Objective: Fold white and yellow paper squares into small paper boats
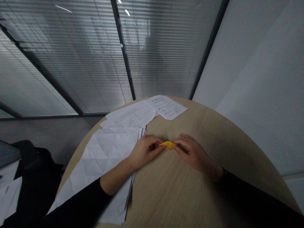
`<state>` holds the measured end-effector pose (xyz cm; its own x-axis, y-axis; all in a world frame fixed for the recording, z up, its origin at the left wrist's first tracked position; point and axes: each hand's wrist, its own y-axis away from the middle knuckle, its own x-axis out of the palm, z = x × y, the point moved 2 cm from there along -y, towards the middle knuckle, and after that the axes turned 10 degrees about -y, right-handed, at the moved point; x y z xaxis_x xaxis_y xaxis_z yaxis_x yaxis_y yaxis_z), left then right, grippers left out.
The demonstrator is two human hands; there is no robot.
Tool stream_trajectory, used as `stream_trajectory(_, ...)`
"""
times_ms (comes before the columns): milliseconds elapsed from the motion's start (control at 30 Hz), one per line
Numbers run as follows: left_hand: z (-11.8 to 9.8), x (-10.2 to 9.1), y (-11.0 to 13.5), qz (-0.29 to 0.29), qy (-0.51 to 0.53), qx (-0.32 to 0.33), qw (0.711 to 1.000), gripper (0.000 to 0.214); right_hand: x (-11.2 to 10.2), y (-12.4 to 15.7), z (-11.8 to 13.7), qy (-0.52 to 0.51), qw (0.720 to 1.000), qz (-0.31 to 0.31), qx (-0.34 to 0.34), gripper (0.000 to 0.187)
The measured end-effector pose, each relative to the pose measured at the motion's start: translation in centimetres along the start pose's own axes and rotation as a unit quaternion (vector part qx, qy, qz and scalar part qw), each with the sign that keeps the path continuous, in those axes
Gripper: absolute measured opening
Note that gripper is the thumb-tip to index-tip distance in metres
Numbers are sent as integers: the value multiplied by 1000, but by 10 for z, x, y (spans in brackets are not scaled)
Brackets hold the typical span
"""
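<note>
Item: folded yellow paper piece [168,145], small, lying on the round wooden desk [180,196] a little beyond its middle. Its long axis is running from 9 to 3 o'clock, one pointed end facing each hand. The left hand [144,150] is sitting at 9 o'clock of the piece, fingertips pinching its left tip and wrist resting on the stack of creased white sheets [104,155]. The right hand [193,153] is lying at 3 to 4 o'clock of the piece, fingertips grasping its right tip. Both hands are touching the paper and standing equally near it, with neither clenching into a fist. Two printed sheets [167,107] are lying at 11 to 12 o'clock of the piece, near the desk's far rim. A black bag [33,177] is sitting off the desk at 8 o'clock. Slatted blinds [78,63] are hanging behind glass at 12 o'clock.
</note>
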<state>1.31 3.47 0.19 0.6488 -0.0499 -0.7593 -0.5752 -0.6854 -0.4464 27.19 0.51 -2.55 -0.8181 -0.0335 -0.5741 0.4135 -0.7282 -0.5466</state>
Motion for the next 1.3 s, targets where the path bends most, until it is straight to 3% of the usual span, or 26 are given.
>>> stream_trajectory(300,-4,-1,-1,-4,33,35,999,18,-1,0,-1,-29,999,-21,-2,9)
stream_trajectory(633,-10,-1,-2,14,40,33,999,17,1,1,-1,-46,998,-31,6,11)
stream_trajectory(900,-12,-1,-2,-4,59,36,998,18,0,0,2,-43,998,-36,11,10)
stream_trajectory(1300,-5,-6,-2,-42,118,-63,990,15,-10,-3,1,-90,984,-127,89,10)
